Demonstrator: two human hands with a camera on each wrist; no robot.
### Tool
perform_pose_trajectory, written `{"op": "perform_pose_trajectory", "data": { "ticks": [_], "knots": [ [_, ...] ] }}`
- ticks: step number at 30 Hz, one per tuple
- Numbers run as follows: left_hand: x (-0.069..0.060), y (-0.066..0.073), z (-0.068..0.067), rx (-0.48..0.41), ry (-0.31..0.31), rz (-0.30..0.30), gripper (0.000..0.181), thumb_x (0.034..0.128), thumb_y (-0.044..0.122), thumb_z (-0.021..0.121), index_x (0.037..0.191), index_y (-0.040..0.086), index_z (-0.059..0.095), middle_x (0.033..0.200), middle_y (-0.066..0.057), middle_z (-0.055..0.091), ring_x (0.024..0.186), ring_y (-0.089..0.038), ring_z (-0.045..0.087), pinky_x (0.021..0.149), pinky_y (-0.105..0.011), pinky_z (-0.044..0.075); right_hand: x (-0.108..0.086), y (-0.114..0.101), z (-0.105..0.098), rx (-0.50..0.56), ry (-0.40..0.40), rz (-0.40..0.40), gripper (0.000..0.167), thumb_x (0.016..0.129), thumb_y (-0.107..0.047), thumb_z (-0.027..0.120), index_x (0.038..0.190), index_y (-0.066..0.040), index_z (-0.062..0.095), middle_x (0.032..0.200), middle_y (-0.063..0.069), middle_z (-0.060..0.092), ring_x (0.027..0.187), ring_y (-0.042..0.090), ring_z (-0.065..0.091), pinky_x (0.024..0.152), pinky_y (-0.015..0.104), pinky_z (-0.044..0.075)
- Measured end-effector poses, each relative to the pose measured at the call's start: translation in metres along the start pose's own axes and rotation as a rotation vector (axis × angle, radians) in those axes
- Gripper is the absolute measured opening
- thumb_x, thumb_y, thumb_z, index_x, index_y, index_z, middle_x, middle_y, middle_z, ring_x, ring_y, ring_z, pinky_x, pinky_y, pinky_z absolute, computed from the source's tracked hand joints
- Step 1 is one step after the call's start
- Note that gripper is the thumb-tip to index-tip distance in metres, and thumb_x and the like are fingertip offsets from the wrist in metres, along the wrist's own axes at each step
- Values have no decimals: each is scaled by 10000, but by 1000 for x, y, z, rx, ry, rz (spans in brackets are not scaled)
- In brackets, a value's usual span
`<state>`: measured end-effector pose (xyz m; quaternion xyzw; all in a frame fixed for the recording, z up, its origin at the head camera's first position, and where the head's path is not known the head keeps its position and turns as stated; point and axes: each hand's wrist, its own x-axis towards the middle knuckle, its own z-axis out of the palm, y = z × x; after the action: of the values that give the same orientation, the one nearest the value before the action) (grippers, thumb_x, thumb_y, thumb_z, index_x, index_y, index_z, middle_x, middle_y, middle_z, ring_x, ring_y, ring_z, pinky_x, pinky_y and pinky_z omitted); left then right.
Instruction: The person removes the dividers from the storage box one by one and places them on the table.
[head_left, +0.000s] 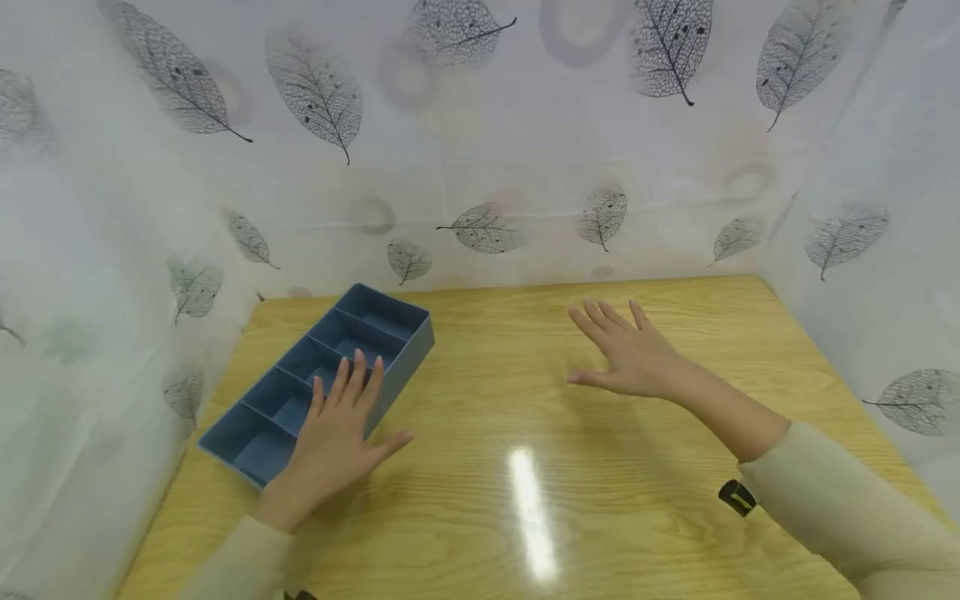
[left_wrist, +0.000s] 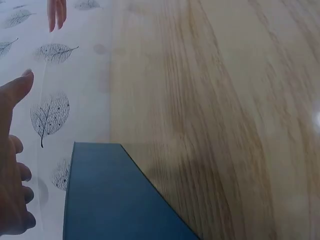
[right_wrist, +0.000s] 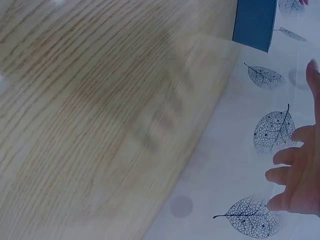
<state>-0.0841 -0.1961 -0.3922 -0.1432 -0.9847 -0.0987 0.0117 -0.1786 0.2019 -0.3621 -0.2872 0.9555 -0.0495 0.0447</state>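
Observation:
A blue-grey tray (head_left: 405, 367) with several compartments in a row lies at an angle on the left part of the table. My left hand (head_left: 333, 442) is over the tray's near right side, fingers spread and thumb out to the right; whether it touches the rim I cannot tell. Over the right half of the table hovers my right hand (head_left: 630, 354), palm down with the fingers extended and nothing in it. The tray's side wall (left_wrist: 115, 195) fills the bottom of the left wrist view, and its end (right_wrist: 254, 25) appears at the top of the right wrist view.
The wooden table (head_left: 480, 350) has a bright light reflection near its front middle. White sheeting with a leaf print (head_left: 510, 150) hangs behind it and along both sides. A small black device (head_left: 738, 497) sits at the right sleeve.

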Motion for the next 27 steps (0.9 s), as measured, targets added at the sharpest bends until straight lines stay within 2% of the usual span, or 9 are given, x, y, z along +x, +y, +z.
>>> {"op": "perform_pose_trajectory", "data": {
  "ticks": [4, 9, 14, 20, 27],
  "knots": [
    [-10, -9, -1, -29, 6, -26, 980, 845, 650, 485, 1529, 130, 14, 1573, -161, -45, 1440, -365, -21, 1109, -626, -3, 12, -8, 0, -25, 0, -29, 947, 839, -693, 446, 1527, -121, 136, 1556, 183, 175, 1419, 373, 178, 1114, 620, 2],
    [-15, -18, -2, -57, 46, -49, 975, 854, 614, 508, 1522, 72, 49, 1566, -212, 3, 1435, -372, -26, 1092, -654, -1, 28, -17, 2, -2, -26, -57, 899, 868, -683, 396, 1532, -150, 110, 1559, 170, 174, 1421, 366, 176, 1116, 612, -24],
    [-21, -25, -3, -83, 57, -59, 978, 866, 554, 540, 1514, 33, 26, 1563, -202, -37, 1434, -373, -33, 1078, -675, 21, 45, -24, 3, -2, -13, -76, 864, 887, -674, 357, 1532, -155, 109, 1562, 162, 161, 1416, 361, 199, 1120, 610, -3],
    [-29, -34, 0, -126, 102, -86, 972, 879, 526, 539, 1507, 32, -14, 1554, -208, -55, 1422, -418, 12, 1076, -677, 30, 64, -32, -6, -5, -2, -89, 874, 884, -686, 338, 1533, -154, 95, 1571, 115, 161, 1431, 305, 183, 1134, 578, -8],
    [-38, -41, -4, -150, 145, -129, 988, 877, 521, 550, 1507, 60, -56, 1553, -202, -61, 1411, -449, 34, 1063, -692, 21, 87, -43, -13, 5, -38, -98, 898, 865, -731, 282, 1535, -170, 75, 1568, 129, 169, 1412, 355, 217, 1135, 582, 27]
  ]
}}
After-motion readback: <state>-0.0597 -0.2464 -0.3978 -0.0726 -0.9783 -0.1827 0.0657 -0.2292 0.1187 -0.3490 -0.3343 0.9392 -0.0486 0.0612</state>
